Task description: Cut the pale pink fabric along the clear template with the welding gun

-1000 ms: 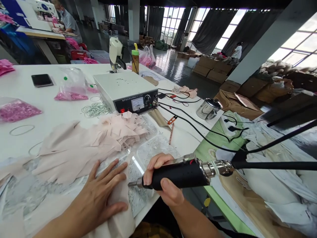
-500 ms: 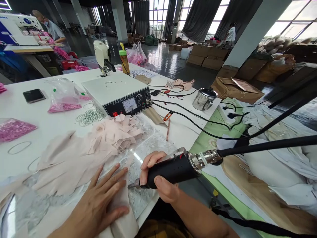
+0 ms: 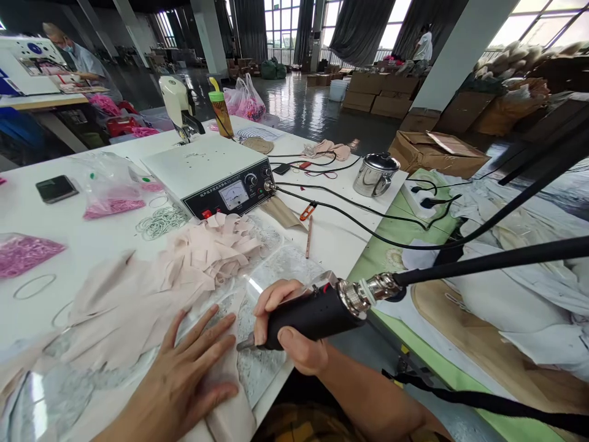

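Note:
Spread flat, my left hand (image 3: 186, 368) presses down a pale pink strip of fabric (image 3: 230, 414) near the table's front edge. My right hand (image 3: 289, 325) is wrapped round a black handheld ultrasonic cutter (image 3: 317, 313). Its metal tip (image 3: 245, 344) points left and meets the fabric's right edge, close to my left fingertips; whether it touches the cloth I cannot tell. Under the tip lies a clear, scratched sheet (image 3: 264, 368). Further in, cut pale pink fabric pieces (image 3: 207, 248) are heaped beside a larger fabric piece (image 3: 119, 307).
A control box (image 3: 207, 172) with a dial stands mid-table. A black cable (image 3: 497, 261) runs from the cutter to the right. An orange cutter knife (image 3: 308, 211), a lidded metal mug (image 3: 375, 175), elastic loops (image 3: 161, 223) and a phone (image 3: 56, 189) lie around. A co-worker (image 3: 78, 58) sits far left.
The view has shifted slightly, so the table's things appear a little further left. The cutter's tip stays at the fabric edge; both hands hold nearly the same pose.

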`<control>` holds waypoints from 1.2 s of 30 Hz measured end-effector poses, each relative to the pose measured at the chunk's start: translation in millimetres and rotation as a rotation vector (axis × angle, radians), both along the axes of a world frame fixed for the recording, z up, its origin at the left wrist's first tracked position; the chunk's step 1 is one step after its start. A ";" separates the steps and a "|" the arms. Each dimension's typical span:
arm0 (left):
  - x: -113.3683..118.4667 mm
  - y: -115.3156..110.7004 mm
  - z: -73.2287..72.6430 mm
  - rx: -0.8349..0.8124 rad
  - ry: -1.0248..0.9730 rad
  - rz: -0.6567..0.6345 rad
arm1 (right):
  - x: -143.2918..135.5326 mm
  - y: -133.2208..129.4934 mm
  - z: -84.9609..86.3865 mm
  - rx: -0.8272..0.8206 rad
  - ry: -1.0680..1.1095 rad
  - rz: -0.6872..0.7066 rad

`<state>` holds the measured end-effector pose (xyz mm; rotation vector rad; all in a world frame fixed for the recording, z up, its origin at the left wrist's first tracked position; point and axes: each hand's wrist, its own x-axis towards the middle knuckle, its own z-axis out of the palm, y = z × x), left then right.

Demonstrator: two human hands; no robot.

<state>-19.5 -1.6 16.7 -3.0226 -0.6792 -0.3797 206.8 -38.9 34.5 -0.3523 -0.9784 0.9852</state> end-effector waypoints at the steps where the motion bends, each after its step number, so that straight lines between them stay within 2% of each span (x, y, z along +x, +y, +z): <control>1: -0.2 0.0 0.5 -0.002 0.004 -0.001 | 0.1 -0.1 0.0 0.004 0.003 0.003; 17: -2.0 -4.3 3.8 -0.034 0.069 0.049 | 1.9 -4.6 0.9 -0.037 0.002 0.002; 26: 3.2 -13.9 6.2 -0.112 0.080 0.148 | 9.6 -13.3 5.7 -0.077 0.028 0.019; 31: 9.8 -17.7 14.4 -0.221 0.115 0.170 | 9.3 -22.0 8.6 -0.124 0.009 0.013; 36: 19.3 -23.2 23.4 -0.319 0.088 0.289 | 7.5 -28.1 10.1 -0.146 -0.020 0.001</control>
